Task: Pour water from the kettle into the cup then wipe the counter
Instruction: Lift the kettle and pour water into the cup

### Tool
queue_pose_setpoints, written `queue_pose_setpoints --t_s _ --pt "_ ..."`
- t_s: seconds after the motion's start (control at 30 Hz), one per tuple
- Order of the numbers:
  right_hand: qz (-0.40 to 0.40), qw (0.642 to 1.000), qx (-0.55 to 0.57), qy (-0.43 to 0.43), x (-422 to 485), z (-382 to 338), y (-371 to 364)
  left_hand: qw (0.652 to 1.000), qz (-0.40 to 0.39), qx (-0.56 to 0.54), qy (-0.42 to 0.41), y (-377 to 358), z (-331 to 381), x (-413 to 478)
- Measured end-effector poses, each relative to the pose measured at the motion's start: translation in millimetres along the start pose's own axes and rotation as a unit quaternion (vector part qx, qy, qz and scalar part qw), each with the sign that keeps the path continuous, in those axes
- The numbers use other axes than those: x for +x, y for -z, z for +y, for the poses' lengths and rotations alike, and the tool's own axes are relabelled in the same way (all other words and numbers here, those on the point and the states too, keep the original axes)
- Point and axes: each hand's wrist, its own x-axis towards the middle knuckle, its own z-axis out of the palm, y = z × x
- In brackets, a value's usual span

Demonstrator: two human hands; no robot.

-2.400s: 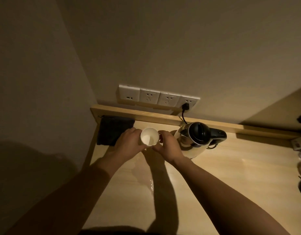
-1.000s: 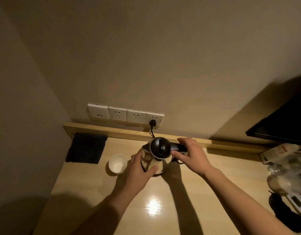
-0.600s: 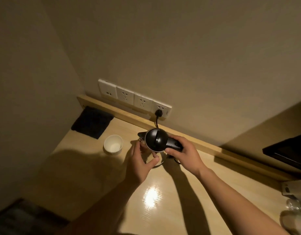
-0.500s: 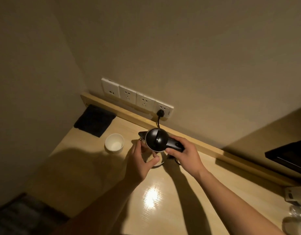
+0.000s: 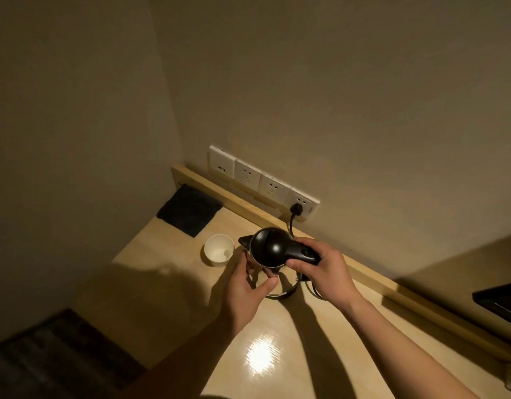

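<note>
A steel kettle point(image 5: 270, 247) with a black lid is lifted off its round base point(image 5: 283, 289) and its spout points left toward the cup. My right hand point(image 5: 320, 269) grips the black handle. My left hand point(image 5: 245, 286) is open, fingers against the kettle's lower body, thumb near the base. A white paper cup point(image 5: 218, 250) stands upright on the wooden counter point(image 5: 277, 355), just left of the spout. A folded black cloth point(image 5: 189, 210) lies in the back left corner.
A row of white wall sockets point(image 5: 260, 181) runs above a wooden back ledge point(image 5: 239, 203); the kettle's black plug point(image 5: 296, 208) sits in the rightmost one. A dark object point(image 5: 498, 298) juts in at the right. Dark floor point(image 5: 47, 355) lies beyond the counter's left edge.
Both hands left the cup and went to the kettle. My right hand took the handle and raised the kettle off its base toward the cup; the view swung right.
</note>
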Motion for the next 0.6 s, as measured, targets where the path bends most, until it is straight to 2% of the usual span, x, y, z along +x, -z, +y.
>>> queue_pose_setpoints --t_s 0.17,0.6 --pt "-0.02 0.999 -0.032 0.013 7 -20 -7 0.998 -0.002 -0.055 0.018 12 7 -5" --pt "-0.046 0.993 -0.112 0.012 22 -45 -19 0.994 -0.037 -0.084 0.053 20 4 -1"
